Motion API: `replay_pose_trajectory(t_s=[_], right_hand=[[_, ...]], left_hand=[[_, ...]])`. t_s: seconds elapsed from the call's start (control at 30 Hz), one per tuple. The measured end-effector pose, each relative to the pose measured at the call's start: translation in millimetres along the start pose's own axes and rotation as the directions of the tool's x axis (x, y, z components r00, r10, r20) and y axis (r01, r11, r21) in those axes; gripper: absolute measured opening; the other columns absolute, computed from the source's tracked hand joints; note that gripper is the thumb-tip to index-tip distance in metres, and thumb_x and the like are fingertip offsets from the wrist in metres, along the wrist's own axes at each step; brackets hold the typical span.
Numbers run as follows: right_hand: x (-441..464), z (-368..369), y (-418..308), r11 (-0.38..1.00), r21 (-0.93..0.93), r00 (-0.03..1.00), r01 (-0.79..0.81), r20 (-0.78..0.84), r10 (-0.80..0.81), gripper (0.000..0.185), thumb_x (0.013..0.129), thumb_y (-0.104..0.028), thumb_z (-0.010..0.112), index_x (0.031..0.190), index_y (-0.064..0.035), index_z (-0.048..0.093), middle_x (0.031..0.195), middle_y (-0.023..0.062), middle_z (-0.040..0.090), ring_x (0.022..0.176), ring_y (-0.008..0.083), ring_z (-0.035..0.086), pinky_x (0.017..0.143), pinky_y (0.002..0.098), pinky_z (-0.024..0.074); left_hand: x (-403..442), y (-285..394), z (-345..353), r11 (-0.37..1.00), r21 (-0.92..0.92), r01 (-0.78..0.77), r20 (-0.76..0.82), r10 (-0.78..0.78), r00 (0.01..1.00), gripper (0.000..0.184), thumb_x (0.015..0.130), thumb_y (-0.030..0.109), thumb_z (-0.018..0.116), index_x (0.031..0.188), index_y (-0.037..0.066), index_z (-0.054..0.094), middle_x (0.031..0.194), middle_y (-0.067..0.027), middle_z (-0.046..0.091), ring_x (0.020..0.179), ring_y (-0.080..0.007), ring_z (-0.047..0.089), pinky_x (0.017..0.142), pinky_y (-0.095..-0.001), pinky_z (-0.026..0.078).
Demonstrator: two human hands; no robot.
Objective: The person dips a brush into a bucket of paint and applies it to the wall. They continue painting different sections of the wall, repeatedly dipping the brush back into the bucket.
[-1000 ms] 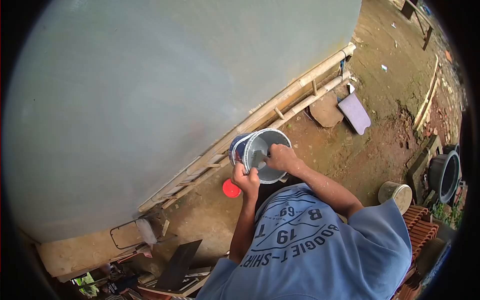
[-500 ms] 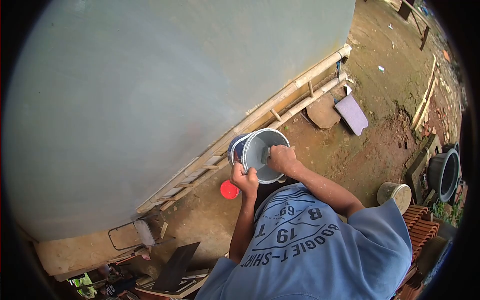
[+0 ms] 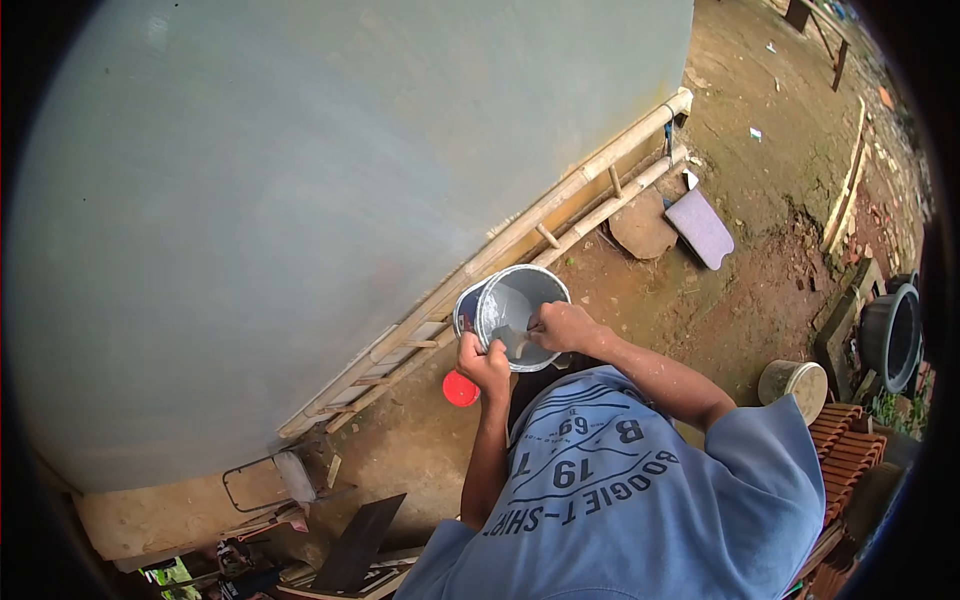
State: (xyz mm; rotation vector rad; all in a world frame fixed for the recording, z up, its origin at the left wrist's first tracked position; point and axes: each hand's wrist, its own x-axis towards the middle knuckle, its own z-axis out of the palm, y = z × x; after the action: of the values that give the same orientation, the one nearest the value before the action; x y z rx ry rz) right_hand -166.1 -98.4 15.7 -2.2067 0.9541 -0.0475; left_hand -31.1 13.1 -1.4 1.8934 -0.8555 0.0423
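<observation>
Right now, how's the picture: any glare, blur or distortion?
Head view: strong wide-angle distortion, black curved borders; head view: soft daylight, a pale sheen across the grey wall; head view: shirt lettering and bucket rim fairly clear, the flat tool at the right hand indistinct, lower-left clutter dim.

A pale bamboo ladder [image 3: 560,198] is stretching from near left toward far right, a flat lilac pad [image 3: 702,228] is lying by its far end, and a round cream bucket [image 3: 790,387] is sitting near ridged orange-brown roof tiles [image 3: 836,448]
</observation>
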Motion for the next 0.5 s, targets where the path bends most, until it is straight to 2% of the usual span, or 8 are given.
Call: replay_pose_trajectory(t_s=[0.07,0.17,0.27,0.37,0.47,0.5], right_hand=[[4,8,5,0.999,-0.006,0.998,0.036,-0.049,-0.036,0.023,0.080,-0.023,0.066,0.093,-0.0061,0.075,0.081,0.0198,0.070,0.079,0.0357,0.069,0.074,0.0457,0.0554],[10,4,17,0.964,0.244,0.988,0.105,0.081,-0.128,0.022,0.081,-0.022,0.066,0.095,-0.0075,0.075,0.080,0.0186,0.070,0.080,0.0352,0.069,0.073,0.0453,0.0556],[4,2,7,0.998,0.047,0.999,-0.033,0.033,0.031,0.024,0.082,-0.025,0.067,0.098,-0.0080,0.075,0.085,0.0189,0.071,0.083,0.0352,0.069,0.074,0.0437,0.0551],[12,28,34,0.930,0.356,0.979,0.090,0.140,-0.148,0.026,0.083,-0.028,0.067,0.099,-0.0089,0.075,0.088,0.0188,0.071,0.085,0.0352,0.069,0.076,0.0435,0.0546],[3,19,16,0.980,0.152,0.992,-0.124,0.034,0.121,0.028,0.083,-0.029,0.067,0.101,-0.0085,0.075,0.090,0.0191,0.071,0.085,0.0358,0.069,0.077,0.0431,0.0542],[6,22,20,0.970,0.221,0.993,-0.100,0.087,0.083,0.029,0.083,-0.029,0.067,0.101,-0.0084,0.074,0.090,0.0193,0.071,0.085,0.0357,0.069,0.077,0.0430,0.0542]], left_hand=[[0,-4,2,1.000,0.009,0.025,0.007,-0.025,1.000,0.030,0.056,0.005,0.058,0.063,0.003,0.029,0.057,-0.0083,0.022,0.051,-0.0240,0.025,0.049,-0.0400,0.023],[0,-10,3,0.999,0.016,0.052,-0.013,-0.052,0.999,0.030,0.055,0.004,0.058,0.063,0.002,0.030,0.057,-0.0076,0.021,0.051,-0.0226,0.024,0.050,-0.0394,0.024],[-2,-12,3,0.996,-0.001,0.092,-0.027,-0.092,0.995,0.029,0.055,0.003,0.058,0.063,0.002,0.030,0.057,-0.0069,0.021,0.052,-0.0216,0.024,0.050,-0.0392,0.024],[1,-13,5,0.994,-0.016,0.110,-0.033,-0.110,0.993,0.029,0.054,0.002,0.058,0.063,0.002,0.030,0.058,-0.0062,0.022,0.053,-0.0211,0.024,0.051,-0.0391,0.025],[2,-22,5,0.994,0.006,0.113,-0.047,-0.112,0.993,0.030,0.054,0.001,0.058,0.063,0.002,0.029,0.058,-0.0059,0.022,0.054,-0.0210,0.025,0.051,-0.0385,0.025],[3,-23,6,0.992,-0.004,0.123,-0.053,-0.123,0.991,0.030,0.054,0.001,0.058,0.063,0.002,0.029,0.058,-0.0060,0.022,0.054,-0.0211,0.025,0.051,-0.0385,0.026]])
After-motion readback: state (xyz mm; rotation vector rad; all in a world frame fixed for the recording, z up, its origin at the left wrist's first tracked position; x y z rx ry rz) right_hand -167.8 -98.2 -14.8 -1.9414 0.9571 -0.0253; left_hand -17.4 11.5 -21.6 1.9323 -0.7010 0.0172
